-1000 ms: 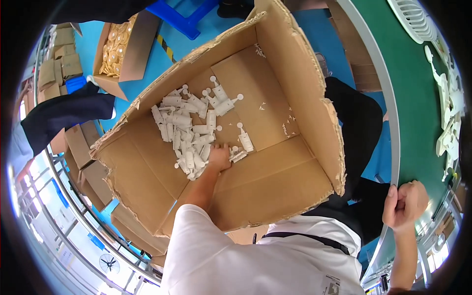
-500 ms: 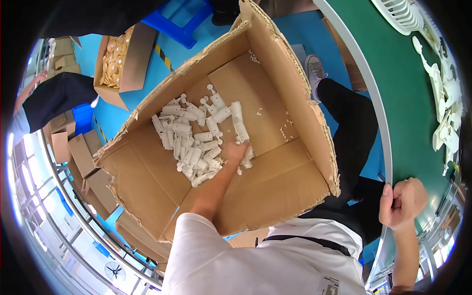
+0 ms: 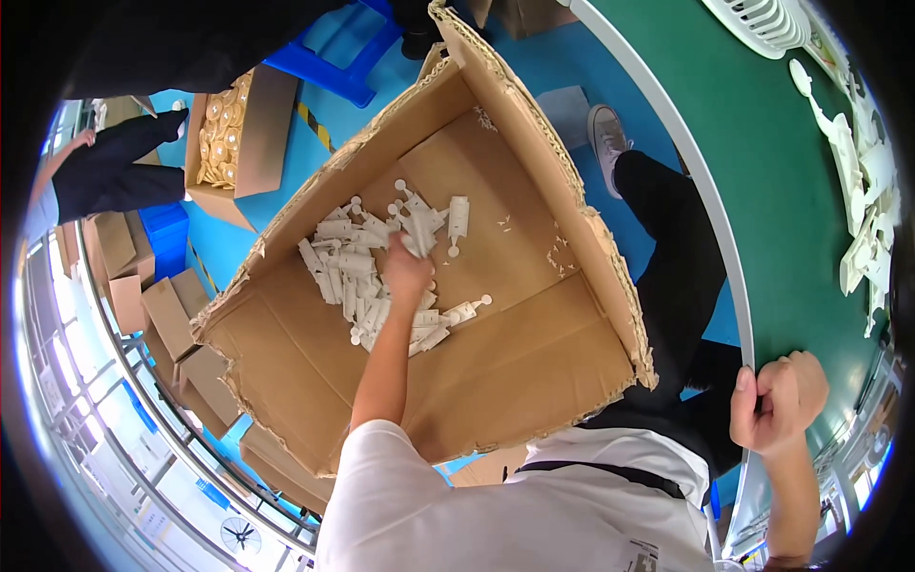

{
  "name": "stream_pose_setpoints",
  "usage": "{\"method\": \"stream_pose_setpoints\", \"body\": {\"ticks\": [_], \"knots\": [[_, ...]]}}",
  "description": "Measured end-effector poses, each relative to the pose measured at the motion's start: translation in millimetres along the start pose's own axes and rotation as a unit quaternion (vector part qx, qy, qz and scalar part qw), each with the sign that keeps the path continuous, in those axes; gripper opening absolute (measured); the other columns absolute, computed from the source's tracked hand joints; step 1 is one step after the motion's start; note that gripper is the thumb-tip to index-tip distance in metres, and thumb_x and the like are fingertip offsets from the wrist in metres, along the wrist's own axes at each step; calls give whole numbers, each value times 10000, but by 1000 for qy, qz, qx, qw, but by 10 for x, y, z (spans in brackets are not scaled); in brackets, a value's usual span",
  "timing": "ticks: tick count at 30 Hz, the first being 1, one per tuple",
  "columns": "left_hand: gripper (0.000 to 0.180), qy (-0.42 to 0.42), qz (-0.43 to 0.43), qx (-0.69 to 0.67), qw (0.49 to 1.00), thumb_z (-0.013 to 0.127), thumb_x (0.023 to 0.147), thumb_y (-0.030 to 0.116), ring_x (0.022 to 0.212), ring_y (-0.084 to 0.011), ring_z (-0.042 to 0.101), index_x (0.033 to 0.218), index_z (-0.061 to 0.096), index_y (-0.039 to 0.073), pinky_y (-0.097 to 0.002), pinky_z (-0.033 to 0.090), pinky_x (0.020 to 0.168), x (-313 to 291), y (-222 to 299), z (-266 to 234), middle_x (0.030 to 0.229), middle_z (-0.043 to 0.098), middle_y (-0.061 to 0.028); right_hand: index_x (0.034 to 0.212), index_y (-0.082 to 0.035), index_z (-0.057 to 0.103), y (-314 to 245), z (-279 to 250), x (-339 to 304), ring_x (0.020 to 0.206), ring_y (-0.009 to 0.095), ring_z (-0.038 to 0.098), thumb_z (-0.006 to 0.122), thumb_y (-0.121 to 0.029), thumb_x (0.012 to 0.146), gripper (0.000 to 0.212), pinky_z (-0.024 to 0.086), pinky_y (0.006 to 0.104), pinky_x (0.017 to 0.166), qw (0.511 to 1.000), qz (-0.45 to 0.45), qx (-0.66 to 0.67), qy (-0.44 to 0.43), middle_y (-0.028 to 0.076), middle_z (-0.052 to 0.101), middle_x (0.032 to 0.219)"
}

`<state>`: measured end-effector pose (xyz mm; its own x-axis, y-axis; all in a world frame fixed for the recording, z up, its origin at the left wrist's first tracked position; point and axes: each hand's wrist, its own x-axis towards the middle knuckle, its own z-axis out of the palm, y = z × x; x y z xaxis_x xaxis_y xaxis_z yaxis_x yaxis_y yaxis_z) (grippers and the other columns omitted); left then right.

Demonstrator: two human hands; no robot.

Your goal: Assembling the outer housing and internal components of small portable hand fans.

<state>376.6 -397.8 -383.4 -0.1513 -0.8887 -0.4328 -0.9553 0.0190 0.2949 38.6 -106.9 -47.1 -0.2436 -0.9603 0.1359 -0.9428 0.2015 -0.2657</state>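
Observation:
A large open cardboard box (image 3: pixel 496 381) with ragged edges stands before me, holding a heap of small white plastic parts (image 3: pixel 334 257), each flat with a round-ended stem. My left hand (image 3: pixel 408 272) reaches down into the heap, its fingers closed around a white plastic part (image 3: pixel 417 232) that is slightly blurred. Two loose parts lie apart from the heap: one plastic part (image 3: pixel 458 217) to the right of my hand, another (image 3: pixel 467 311) nearer to me. At the right, my right hand (image 3: pixel 780 400) rests as a fist at the table's edge, with nothing visible in it.
The green table (image 3: pixel 705 105) with its pale rim curves along the right, bearing white plastic pieces (image 3: pixel 863 200). A box of yellowish round parts (image 3: pixel 257 133) and a blue stool (image 3: pixel 334 57) stand at far left. More cartons (image 3: pixel 181 315) line the left; another person (image 3: pixel 114 176) is there.
My left hand has moved left and away from me, from the heap's right side into the heap. Parts at its former place now lie separately. My right hand stays at the table edge.

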Motion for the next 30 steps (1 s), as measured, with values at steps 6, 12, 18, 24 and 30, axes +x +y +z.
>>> {"method": "stream_pose_setpoints", "body": {"ticks": [6, 12, 18, 24, 30], "knots": [[824, -23, -71, -116, 990, 836, 654, 385, 1155, -432, 637, 1321, 493, 46, -464, 505, 1003, 745, -306, 533, 1233, 628, -317, 668, -130, 388, 13, 0, 19, 456, 208, 295, 693, -60, 789, 335, 221, 338, 477, 1000, -3, -14, 8, 8, 332, 559], [1156, 107, -106, -152, 977, 909, 555, 630, 1409, -539, 289, 1436, 463, 29, -547, 339, 1160, 554, 258, 1032, 1491, 181, -410, 671, -133, 386, 0, -4, 0, 454, 204, 289, 692, -65, 788, 334, 211, 338, 477, 1000, 0, -14, 2, 8, 316, 545], [915, 162, -145, -79, 973, 924, 559, 548, 1192, -490, 575, 1285, 649, 62, -532, 447, 1056, 863, -9, 794, 1202, 695, -217, 676, -133, 395, 4, -9, 8, 455, 201, 282, 699, -75, 775, 325, 199, 337, 482, 1000, -6, -4, 9, 2, 309, 544], [900, 67, 33, -74, 994, 915, 640, 368, 1196, -415, 580, 1391, 507, 85, -469, 497, 990, 576, -5, 338, 1318, 601, -262, 680, -126, 390, 26, -2, -1, 464, 224, 319, 698, -23, 760, 335, 231, 357, 485, 1000, 9, 9, -7, 24, 334, 570], [1101, -43, 228, 72, 970, 907, 650, 337, 1318, -472, 477, 1564, 336, 113, -506, 468, 1058, 229, 47, 542, 1418, 507, -295, 668, -127, 398, -13, -25, 48, 465, 225, 322, 698, -22, 765, 332, 233, 355, 490, 1000, -12, 24, 1, 22, 332, 566]]}}
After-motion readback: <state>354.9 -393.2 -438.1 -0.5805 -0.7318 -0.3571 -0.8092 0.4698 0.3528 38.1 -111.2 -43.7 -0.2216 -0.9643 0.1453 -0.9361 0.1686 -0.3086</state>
